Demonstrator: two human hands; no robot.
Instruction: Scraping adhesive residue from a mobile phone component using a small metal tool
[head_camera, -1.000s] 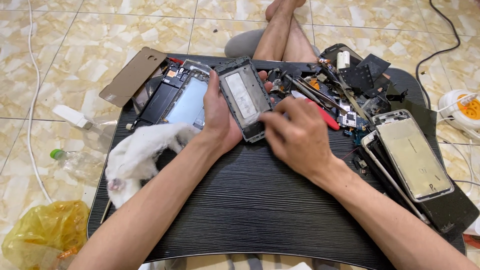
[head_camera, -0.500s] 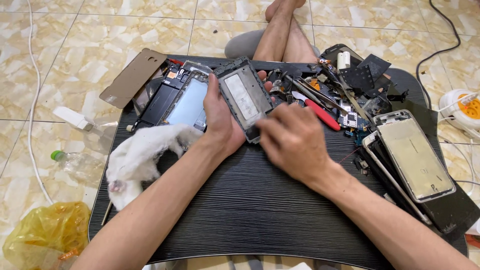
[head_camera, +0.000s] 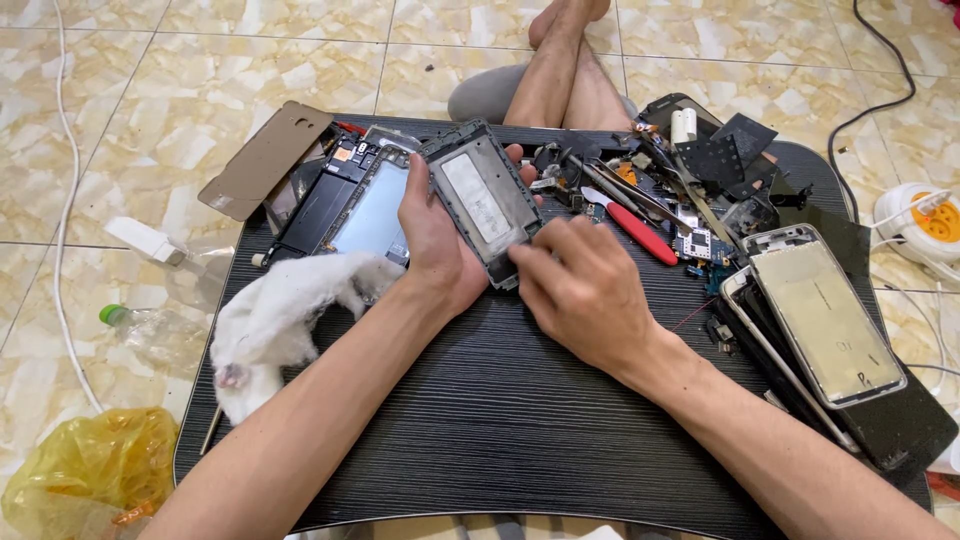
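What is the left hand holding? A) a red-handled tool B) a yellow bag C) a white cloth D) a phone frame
D: the left hand wraps around the grey phone frame, tilting it up off the black table, while the right hand touches the frame's lower end.

Beneath you, a glossy beige marble-patterned tile floor with pale grout lines, a low black wood-grain table spread across it, soft even light gleaming off the tiles, no walls in view
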